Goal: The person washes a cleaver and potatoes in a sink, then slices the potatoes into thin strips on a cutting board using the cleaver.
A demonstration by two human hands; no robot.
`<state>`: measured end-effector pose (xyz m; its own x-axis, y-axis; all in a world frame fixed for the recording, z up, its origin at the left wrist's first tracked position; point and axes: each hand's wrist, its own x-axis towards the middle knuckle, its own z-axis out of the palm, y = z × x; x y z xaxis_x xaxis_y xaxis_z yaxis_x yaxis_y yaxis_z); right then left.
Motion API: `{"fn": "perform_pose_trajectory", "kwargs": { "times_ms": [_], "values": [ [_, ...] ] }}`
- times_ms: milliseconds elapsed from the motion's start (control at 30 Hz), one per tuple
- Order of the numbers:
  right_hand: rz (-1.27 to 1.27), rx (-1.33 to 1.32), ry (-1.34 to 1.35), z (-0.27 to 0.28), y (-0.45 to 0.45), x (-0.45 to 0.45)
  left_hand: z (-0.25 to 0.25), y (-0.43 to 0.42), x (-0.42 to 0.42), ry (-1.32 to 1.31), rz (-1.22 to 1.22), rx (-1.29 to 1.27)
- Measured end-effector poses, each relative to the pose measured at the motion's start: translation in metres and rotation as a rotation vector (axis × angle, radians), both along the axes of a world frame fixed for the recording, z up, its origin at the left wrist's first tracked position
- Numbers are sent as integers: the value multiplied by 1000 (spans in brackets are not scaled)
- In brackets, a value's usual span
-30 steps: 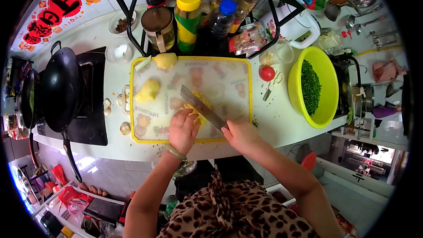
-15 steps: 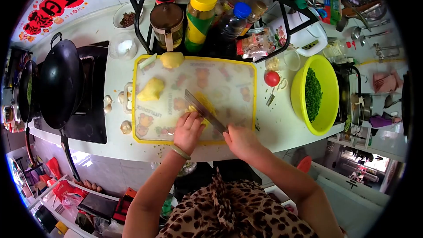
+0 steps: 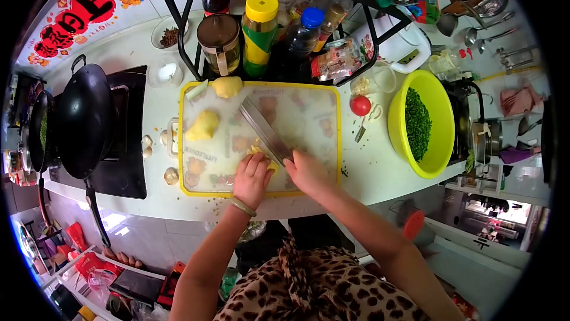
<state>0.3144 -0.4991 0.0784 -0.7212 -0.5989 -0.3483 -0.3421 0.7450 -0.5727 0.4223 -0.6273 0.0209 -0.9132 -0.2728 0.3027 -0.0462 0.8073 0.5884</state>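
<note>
My right hand was closed round the handle of the knife, its blade slanting across the yellow-rimmed cutting board! My left hand, fingers bunched, pressed down on the yellow pieces near the board's front edge, right beside the blade.

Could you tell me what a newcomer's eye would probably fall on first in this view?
Probably the large lime-green plastic bowl of chopped green herbs, on the counter right of the yellow-rimmed cutting board. Next might come the broad steel cleaver, held in the right hand over the board, and the big black wok at the far left.
</note>
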Motion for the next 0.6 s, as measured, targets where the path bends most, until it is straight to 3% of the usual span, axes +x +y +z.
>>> {"fn": "perform_pose_trajectory", "kwargs": {
  "times_ms": [100, 233, 400, 600],
  "values": [
    [96, 129, 25, 20, 12, -2, -3, 1, 1, 12, -3, 7],
    [182, 112, 6, 33, 27, -2, -6, 1, 1, 20, 20, 41],
    [249, 237, -13, 30, 31, 3, -5, 1, 1, 1, 33, 10],
    [275, 196, 16, 19, 24, 6, -6, 1, 0, -27, 33, 13]
  ]
}}
